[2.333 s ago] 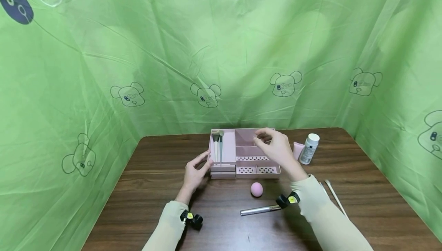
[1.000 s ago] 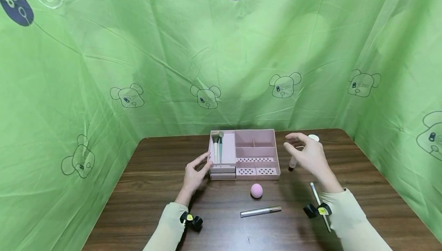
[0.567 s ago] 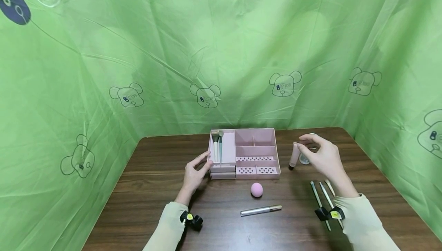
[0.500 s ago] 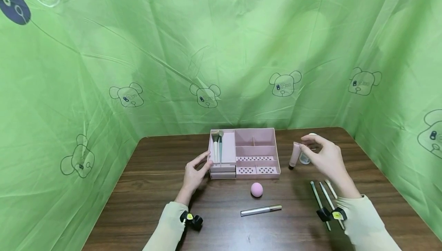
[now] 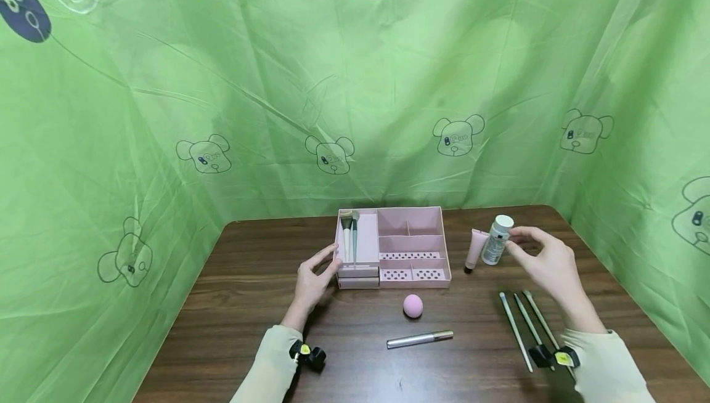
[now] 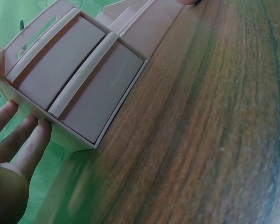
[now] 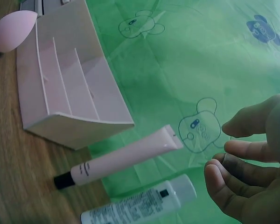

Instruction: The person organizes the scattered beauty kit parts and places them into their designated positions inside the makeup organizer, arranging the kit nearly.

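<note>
My left hand (image 5: 310,276) holds the left front corner of a pink makeup organizer (image 5: 357,275), the thumb over its edge and the fingers against the side wall in the left wrist view. Two makeup brushes (image 5: 354,236) lie on the organizer's left top, above two drawers (image 6: 60,60). Just right of a white-capped bottle (image 5: 493,246) is my right hand (image 5: 549,264), fingers loosely bent with nothing between them; a gap separates them from the bottle in the right wrist view. A pink squeeze tube (image 7: 126,156) with a black cap stands left of the bottle.
A pink makeup sponge (image 5: 413,306) sits in front of the organizer, and a silver tube (image 5: 420,339) lies nearer. Three slim brushes (image 5: 516,332) lie at the right of the wooden table (image 5: 249,329), partly under my right wrist. A green curtain (image 5: 388,162) hangs behind.
My right hand has moved right from over the organizer, past the squeeze tube, to the bottle's right side, uncovering both. My left hand has stayed on the organizer.
</note>
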`<state>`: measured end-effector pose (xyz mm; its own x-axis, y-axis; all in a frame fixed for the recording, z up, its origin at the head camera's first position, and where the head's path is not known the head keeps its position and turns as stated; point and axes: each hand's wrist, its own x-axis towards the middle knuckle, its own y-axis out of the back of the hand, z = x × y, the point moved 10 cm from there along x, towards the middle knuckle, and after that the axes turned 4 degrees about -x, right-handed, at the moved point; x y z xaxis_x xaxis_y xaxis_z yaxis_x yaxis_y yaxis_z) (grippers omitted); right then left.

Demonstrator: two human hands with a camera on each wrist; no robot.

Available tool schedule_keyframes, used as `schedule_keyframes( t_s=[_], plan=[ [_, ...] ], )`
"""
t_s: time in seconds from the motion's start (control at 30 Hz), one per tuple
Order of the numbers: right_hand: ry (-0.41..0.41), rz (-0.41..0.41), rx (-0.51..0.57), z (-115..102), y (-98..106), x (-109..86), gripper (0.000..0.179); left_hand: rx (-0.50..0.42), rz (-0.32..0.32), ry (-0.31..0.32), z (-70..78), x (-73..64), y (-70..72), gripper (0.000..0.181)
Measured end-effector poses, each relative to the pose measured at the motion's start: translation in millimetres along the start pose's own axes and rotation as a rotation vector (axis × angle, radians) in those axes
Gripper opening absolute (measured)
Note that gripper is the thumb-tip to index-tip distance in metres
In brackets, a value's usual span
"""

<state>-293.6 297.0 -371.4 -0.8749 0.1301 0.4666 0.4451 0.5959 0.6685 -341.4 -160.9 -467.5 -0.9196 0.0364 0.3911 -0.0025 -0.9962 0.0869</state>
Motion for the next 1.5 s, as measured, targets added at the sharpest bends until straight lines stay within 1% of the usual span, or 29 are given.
schedule_keyframes(
  t_s=[0.1,0.4,0.63,0.77,1.13,1.4,1.5],
  plan=[
    [-0.001,0.003,-0.016,6,2,-2.4,0.025,-0.002,0.003,-0.003,0.2,-0.2,0.4,0.041],
    [-0.029,-0.004,-0.110,26,8,-10.7,0.026,0.003,-0.006,-0.003,1.2,-0.3,-0.9,0.040],
    [-0.045,-0.037,-0.126,40,7,-18.0,0.026,-0.031,-0.002,0.014,-0.7,-0.8,-0.6,0.041],
    [-0.065,-0.051,-0.141,50,5,-21.4,0.027,-0.019,0.001,0.013,-0.3,-1.2,0.3,0.041],
    [-0.093,-0.049,-0.200,71,5,-27.7,0.027,0.007,-0.001,-0.011,1.0,-1.2,-1.0,0.040],
    [-0.119,-0.063,-0.212,81,4,-33.9,0.028,-0.001,-0.002,0.005,1.0,-1.1,-1.5,0.039],
    [-0.124,-0.074,-0.217,86,3,-35.6,0.029,0.001,0.000,0.000,1.5,-0.9,-1.6,0.039]
  ],
)
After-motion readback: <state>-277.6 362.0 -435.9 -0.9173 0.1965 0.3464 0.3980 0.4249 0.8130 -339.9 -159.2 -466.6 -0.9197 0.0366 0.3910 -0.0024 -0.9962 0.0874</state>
